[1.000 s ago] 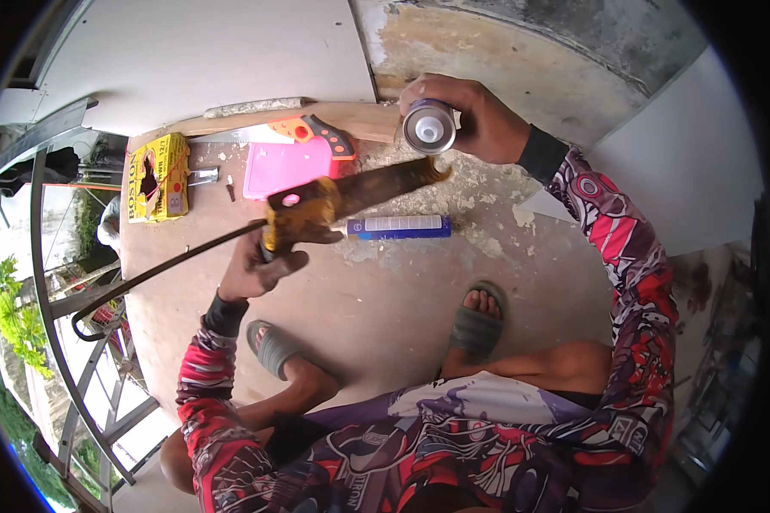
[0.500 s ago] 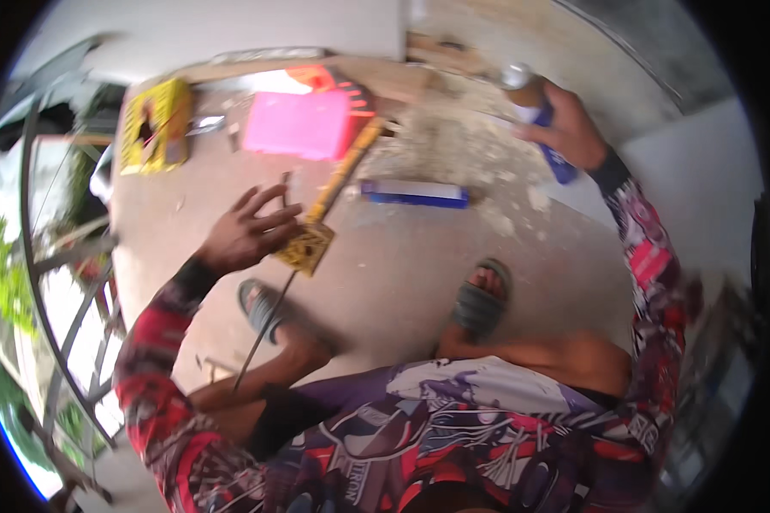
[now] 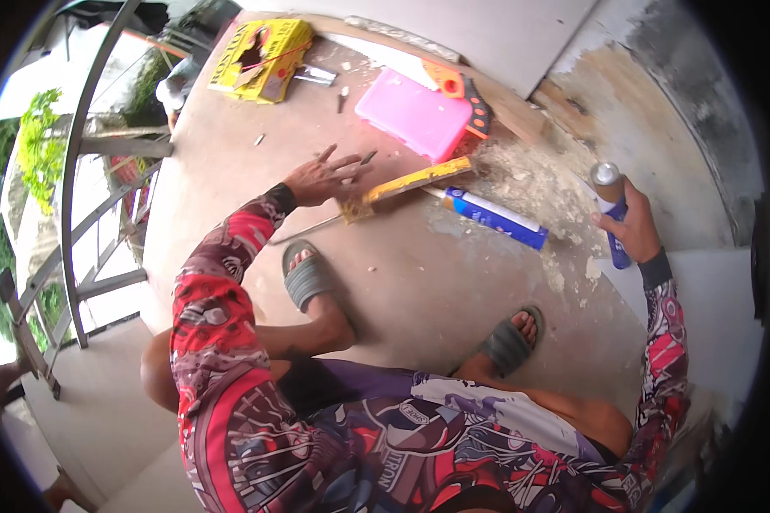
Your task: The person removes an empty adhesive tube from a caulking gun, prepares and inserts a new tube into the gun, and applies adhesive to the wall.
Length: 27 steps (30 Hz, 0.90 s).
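Note:
My right hand [image 3: 631, 227] is closed around a sealant cartridge [image 3: 608, 179] with a blue and white label and a brown, silver-capped end, tilted above the floor. My left hand [image 3: 327, 179] has its fingers spread, over the end of a yellow caulking gun [image 3: 423, 178] with a thin metal rod [image 3: 304, 231]. A small dark piece [image 3: 368, 157] shows at its fingertips; whether they touch it I cannot tell. Beside the gun lies a second blue and white sealant cartridge [image 3: 496, 219], its far-left end partly against the gun.
A pink plastic case [image 3: 415, 111] lies beyond the gun, against an orange and black saw handle [image 3: 464, 94]. A torn yellow carton [image 3: 265, 58] stands farther left. Metal railings [image 3: 77, 162] rise at the left. Flaked paint covers the floor at right; my sandalled feet rest nearby.
The whole view has turned and shifted, so the floor items appear farther right and the railings show more. My right hand still grips the cartridge; my left hand stays spread near the gun.

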Each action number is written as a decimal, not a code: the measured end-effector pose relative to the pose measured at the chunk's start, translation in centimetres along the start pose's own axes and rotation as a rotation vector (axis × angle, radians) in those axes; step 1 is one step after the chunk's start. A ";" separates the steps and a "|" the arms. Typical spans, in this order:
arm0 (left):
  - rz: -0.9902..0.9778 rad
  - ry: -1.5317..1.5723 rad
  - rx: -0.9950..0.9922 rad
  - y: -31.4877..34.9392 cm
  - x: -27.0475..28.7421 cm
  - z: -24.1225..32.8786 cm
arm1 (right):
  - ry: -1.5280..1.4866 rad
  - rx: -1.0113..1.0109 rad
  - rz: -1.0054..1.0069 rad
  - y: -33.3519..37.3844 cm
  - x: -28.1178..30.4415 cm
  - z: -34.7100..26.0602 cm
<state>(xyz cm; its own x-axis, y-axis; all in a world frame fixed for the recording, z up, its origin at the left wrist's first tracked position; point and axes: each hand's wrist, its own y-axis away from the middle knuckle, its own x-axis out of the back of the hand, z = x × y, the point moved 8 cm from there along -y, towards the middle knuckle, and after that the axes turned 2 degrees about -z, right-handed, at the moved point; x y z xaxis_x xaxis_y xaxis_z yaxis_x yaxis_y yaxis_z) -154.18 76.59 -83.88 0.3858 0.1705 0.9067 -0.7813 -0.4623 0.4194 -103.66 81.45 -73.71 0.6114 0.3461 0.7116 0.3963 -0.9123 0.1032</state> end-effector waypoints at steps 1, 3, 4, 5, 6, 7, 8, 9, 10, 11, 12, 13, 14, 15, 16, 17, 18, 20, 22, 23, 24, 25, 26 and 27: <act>-0.036 0.006 0.025 0.0 -0.3 -0.1 | 0.006 0.009 -0.022 -0.1 -0.5 0.0; 0.064 0.179 0.083 0.1 0.8 -0.5 | -0.106 -0.009 -0.061 0.2 -1.0 0.3; 0.090 0.172 0.087 0.1 1.3 -0.4 | -0.107 -0.023 -0.059 0.3 -1.2 0.5; 0.088 0.172 0.090 0.1 1.7 -0.5 | -0.072 -0.039 -0.064 0.4 -1.4 0.6; 0.092 0.264 0.083 -0.1 2.1 -0.6 | -0.067 -0.049 -0.076 0.6 -1.5 0.7; 0.138 0.361 0.056 -0.3 3.1 -0.6 | -0.100 -0.035 -0.082 0.6 -1.6 0.6; 0.099 0.351 0.073 -0.8 3.3 -0.4 | -0.060 -0.059 -0.082 0.8 -1.7 0.8; 0.220 0.351 0.120 -1.4 4.9 -0.9 | -0.015 -0.064 -0.099 0.9 -1.8 0.9; 0.268 0.356 0.190 -2.5 6.1 -1.8 | 0.042 -0.098 -0.096 1.0 -1.8 1.3; 0.351 0.345 0.130 -4.1 7.7 -1.2 | 0.037 -0.095 -0.091 1.2 -1.9 1.3; 0.456 0.393 0.153 -5.9 9.1 -0.8 | 0.018 -0.058 -0.110 1.1 -2.2 1.1; 0.549 0.446 0.167 -8.2 10.6 -0.7 | 0.000 -0.045 -0.113 1.1 -2.3 1.2; 0.641 0.433 0.054 -10.9 12.5 0.6 | -0.015 -0.017 -0.104 0.9 -2.6 1.1; 0.701 0.449 0.057 -13.9 13.6 1.5 | -0.023 -0.052 -0.080 0.9 -2.5 1.7; 0.728 0.508 0.021 -17.5 14.6 3.0 | 0.001 -0.103 -0.059 0.9 -2.2 2.5; 0.771 0.548 -0.009 -20.9 15.9 4.4 | 0.083 -0.037 0.029 1.3 -1.4 2.3; 0.766 0.574 -0.074 -24.2 16.8 6.0 | 0.009 -0.068 0.043 1.3 -0.8 2.8; 0.739 0.526 -0.132 -30.0 17.9 9.0 | -0.018 -0.188 0.089 1.7 -0.2 3.9; 0.640 0.440 -0.108 -34.6 17.9 11.9 | -0.060 -0.218 0.133 1.8 0.4 4.3; 0.479 0.398 -0.059 -37.2 17.3 12.8 | -0.103 -0.266 0.143 2.0 0.6 4.8; 0.516 0.317 -0.052 -38.3 17.5 13.7 | -0.156 -0.311 0.159 2.4 0.3 5.3; 0.533 0.319 -0.058 -39.5 17.7 14.3 | -0.148 -0.320 0.158 2.7 0.0 5.5; 0.392 0.225 -0.042 -41.1 16.7 14.9 | -0.162 -0.326 0.140 3.0 -0.7 5.8; 0.253 0.140 -0.025 -42.5 15.7 15.3 | -0.159 -0.402 0.101 3.5 -1.4 6.6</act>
<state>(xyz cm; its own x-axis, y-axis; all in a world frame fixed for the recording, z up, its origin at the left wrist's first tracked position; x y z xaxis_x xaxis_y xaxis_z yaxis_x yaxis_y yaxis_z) -107.43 85.56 -88.17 0.1066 0.1717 0.9794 -0.8567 -0.4842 0.1781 -98.54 79.20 -78.94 0.7433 0.2512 0.6199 0.0502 -0.9451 0.3228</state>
